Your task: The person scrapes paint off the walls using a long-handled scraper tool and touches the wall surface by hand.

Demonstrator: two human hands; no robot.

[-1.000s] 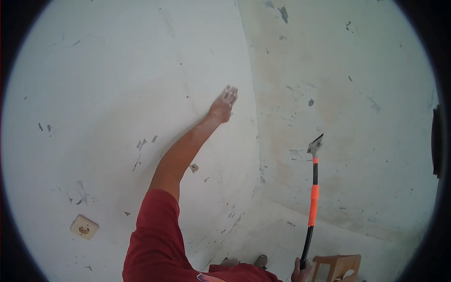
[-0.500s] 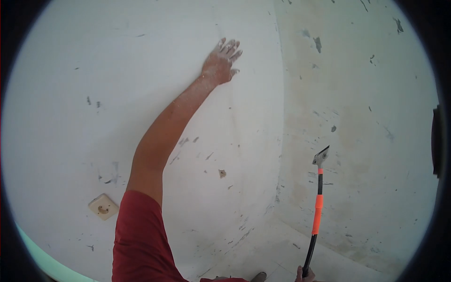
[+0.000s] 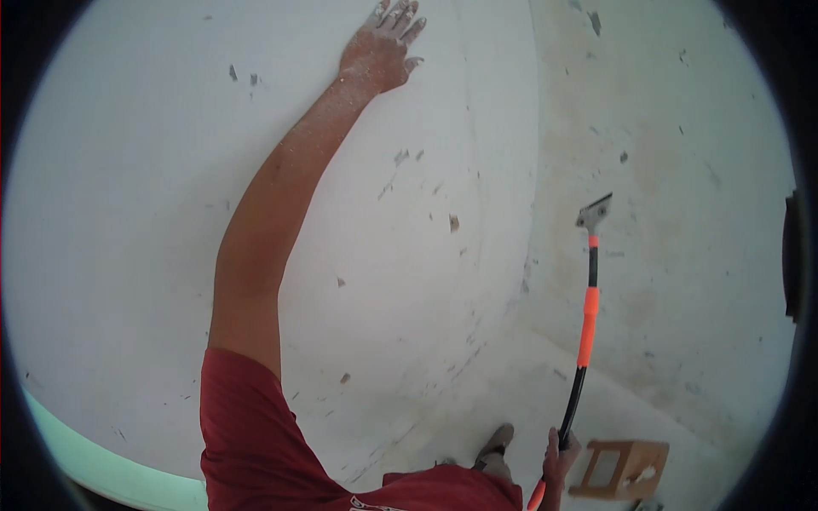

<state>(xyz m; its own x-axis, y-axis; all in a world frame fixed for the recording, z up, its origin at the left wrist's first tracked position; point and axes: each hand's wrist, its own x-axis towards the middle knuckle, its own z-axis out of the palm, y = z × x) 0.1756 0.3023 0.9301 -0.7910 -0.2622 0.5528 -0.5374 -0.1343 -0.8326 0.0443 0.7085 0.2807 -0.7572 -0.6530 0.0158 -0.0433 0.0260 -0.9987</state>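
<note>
My left hand [image 3: 379, 51] lies against the white wall [image 3: 409, 281] near the top of the view, fingers outstretched and dusted white, holding nothing. At the lower right, my right hand [image 3: 558, 456] is wrapped round the handle of a long scraper [image 3: 588, 328]. The handle has black and orange sections. Its metal head with a dark blade points upward and appears in front of the adjoining wall; whether it touches that surface I cannot tell.
Dark scuffs and a small chipped hole [image 3: 453, 223] mark the wall. A brown wooden stool [image 3: 643, 468] is on the floor right of my right hand. My shoe [image 3: 501, 439] shows beside my red shirt [image 3: 247, 417]. A pale green edge [image 3: 111, 451] curves along the lower left.
The view has tipped downward, bringing the stool and more of my body into sight. The scraper and my right hand appear higher. The wall socket is no longer visible.
</note>
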